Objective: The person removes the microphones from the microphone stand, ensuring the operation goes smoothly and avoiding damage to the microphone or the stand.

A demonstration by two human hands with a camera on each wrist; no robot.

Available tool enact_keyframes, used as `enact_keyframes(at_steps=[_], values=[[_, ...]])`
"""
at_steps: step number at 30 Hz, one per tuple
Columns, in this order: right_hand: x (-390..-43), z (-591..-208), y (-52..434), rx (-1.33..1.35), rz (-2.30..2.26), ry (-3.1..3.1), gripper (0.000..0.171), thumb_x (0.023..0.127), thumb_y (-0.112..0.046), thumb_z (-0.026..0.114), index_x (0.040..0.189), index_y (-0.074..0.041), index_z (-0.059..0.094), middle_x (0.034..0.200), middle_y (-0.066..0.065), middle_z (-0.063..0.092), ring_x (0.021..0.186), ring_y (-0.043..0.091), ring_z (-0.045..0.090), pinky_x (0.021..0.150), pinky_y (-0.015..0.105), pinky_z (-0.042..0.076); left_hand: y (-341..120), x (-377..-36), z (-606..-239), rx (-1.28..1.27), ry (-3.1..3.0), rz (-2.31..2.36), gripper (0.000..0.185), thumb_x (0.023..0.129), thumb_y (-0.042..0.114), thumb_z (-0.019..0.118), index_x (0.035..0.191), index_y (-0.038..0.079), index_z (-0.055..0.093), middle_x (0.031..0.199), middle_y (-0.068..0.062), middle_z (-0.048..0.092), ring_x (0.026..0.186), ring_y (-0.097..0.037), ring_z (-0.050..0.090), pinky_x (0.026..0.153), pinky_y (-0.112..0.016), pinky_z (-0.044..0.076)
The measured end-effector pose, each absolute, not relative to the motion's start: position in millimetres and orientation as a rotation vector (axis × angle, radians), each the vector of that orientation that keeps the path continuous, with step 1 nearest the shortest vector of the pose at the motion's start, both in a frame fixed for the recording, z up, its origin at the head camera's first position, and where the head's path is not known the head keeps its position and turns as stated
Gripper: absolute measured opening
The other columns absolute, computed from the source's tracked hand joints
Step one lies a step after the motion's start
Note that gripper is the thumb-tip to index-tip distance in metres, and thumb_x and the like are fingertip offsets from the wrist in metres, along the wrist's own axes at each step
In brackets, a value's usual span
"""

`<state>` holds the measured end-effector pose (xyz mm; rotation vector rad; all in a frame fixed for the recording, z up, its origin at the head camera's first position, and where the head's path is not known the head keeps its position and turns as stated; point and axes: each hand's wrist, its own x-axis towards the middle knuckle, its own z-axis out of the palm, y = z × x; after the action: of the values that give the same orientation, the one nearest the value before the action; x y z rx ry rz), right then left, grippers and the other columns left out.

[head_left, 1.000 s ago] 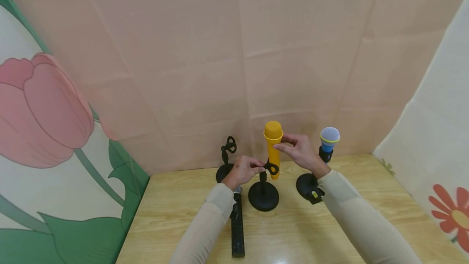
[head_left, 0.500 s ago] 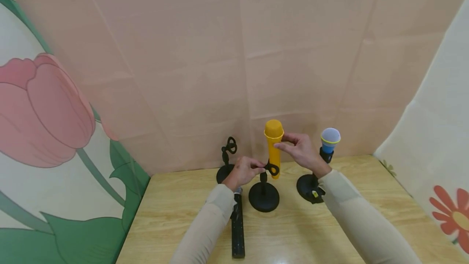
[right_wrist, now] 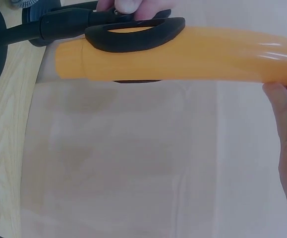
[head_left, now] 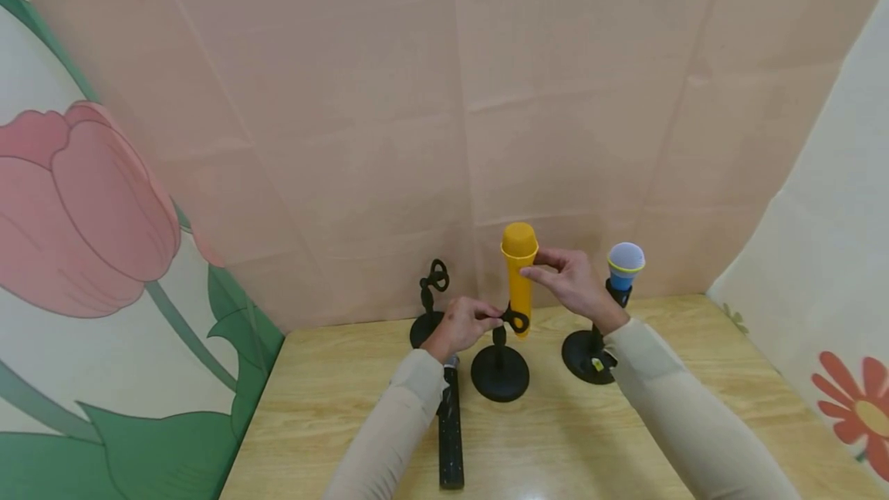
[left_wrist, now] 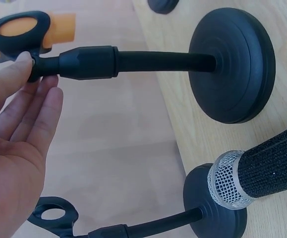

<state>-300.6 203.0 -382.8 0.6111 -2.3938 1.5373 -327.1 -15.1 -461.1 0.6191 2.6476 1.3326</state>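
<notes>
My right hand (head_left: 572, 280) pinches a yellow microphone (head_left: 518, 276) just below its head, fingers and thumb on opposite sides of the handle. The microphone stands upright, its lower end among the looped prongs of a black stand's clip (head_left: 515, 319); in the right wrist view, parts of the clip (right_wrist: 133, 39) show on either side of the handle. My left hand (head_left: 461, 326) pinches the joint under that clip between thumb and fingers, seen closely in the left wrist view. The stand's round base (head_left: 500, 375) rests on the table.
To the right, a blue microphone with a white head (head_left: 625, 262) sits in another black stand. Behind my left hand is a third stand (head_left: 427, 319) with a bare clip. A black glittery microphone (head_left: 451, 430) lies near my left forearm. A fabric backdrop (head_left: 361, 137) hangs behind the table.
The yellow microphone and my right hand have risen slightly. My left hand keeps its hold on the stand, which stays in place.
</notes>
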Motion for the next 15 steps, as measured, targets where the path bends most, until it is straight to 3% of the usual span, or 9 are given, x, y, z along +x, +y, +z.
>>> enact_keyframes(at_steps=[15], values=[[-300.5, -377.5, 204.3, 0.618, 1.549, -2.392, 0.04, 0.095, -0.019, 0.07, 0.128, 0.003, 0.065, 0.117, 0.018, 0.07, 0.111, 0.034, 0.065, 0.097, 0.054, 0.049, -15.5, -326.7, -461.0, 0.616, 2.653, 1.34, 0.011, 0.09, 0.018, 0.076, 0.098, 0.014, 0.082, 0.1, 0.007, 0.075, 0.091, -0.007, 0.067, 0.079, -0.026, 0.057]])
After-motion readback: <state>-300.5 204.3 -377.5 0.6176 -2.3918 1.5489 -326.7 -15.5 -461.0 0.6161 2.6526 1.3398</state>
